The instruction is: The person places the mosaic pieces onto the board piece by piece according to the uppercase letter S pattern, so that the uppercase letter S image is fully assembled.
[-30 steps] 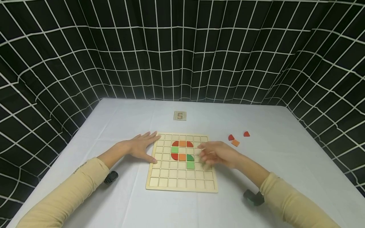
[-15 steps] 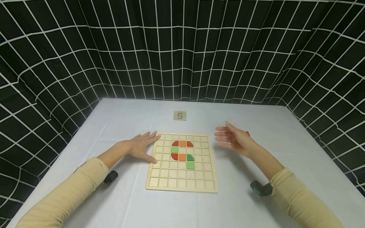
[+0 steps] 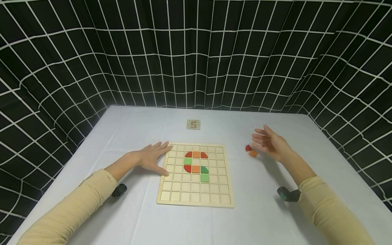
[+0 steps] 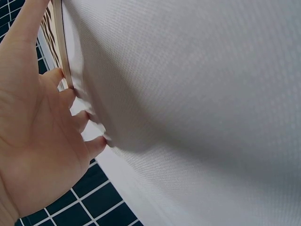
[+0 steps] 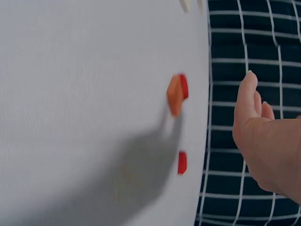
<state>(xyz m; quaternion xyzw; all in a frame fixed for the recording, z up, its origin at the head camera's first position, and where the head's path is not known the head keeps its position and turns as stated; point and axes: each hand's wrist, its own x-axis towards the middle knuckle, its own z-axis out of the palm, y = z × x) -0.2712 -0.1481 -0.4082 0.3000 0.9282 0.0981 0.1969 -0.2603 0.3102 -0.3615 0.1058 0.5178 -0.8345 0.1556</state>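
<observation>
Board point(image 3: 195, 177) lies flat, tile pattern point(image 3: 196, 169) running lengthwise front-to-back.

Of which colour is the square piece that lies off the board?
Orange; the square piece shows best in the right wrist view.

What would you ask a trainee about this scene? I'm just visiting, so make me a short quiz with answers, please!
1. How many orange pieces sit on the gridded board?
2. True or false: the small card marked with an S-shape lies on the board.
3. Which is nearest the right hand: A, the card; B, the loose orange piece; C, the board?

Key:
1. Two.
2. False; it lies on the white cloth, beyond the board.
3. B.
</observation>
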